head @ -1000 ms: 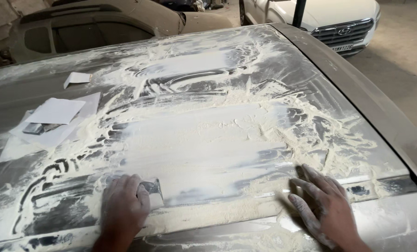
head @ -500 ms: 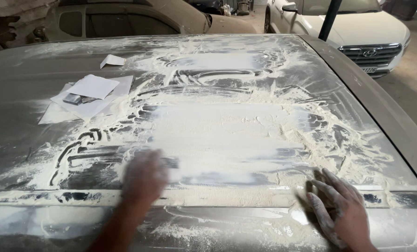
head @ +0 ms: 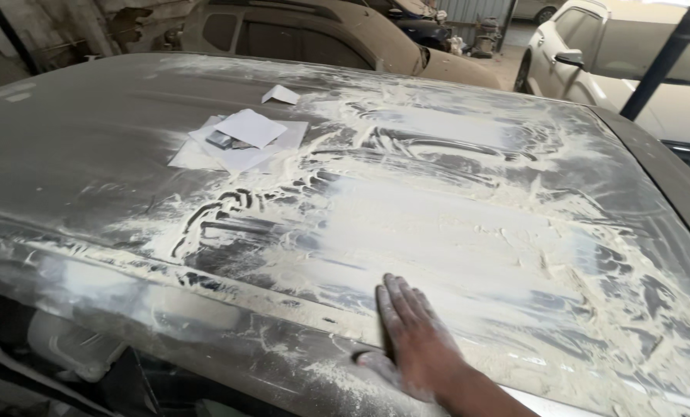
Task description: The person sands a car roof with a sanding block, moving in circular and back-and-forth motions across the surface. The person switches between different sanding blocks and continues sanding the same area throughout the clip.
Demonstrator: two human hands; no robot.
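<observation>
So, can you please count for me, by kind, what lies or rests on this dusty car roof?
Stack of white paper sheets: 1
Small folded white paper: 1
Small grey block: 1
Right hand, lying flat: 1
Total: 4

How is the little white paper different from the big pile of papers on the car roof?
The little paper is one small bent piece, lying alone farther back. The pile of papers is bigger, several flat sheets overlapping, with a small dark block tucked in. Both are white and rest on the dusty car roof.
</observation>
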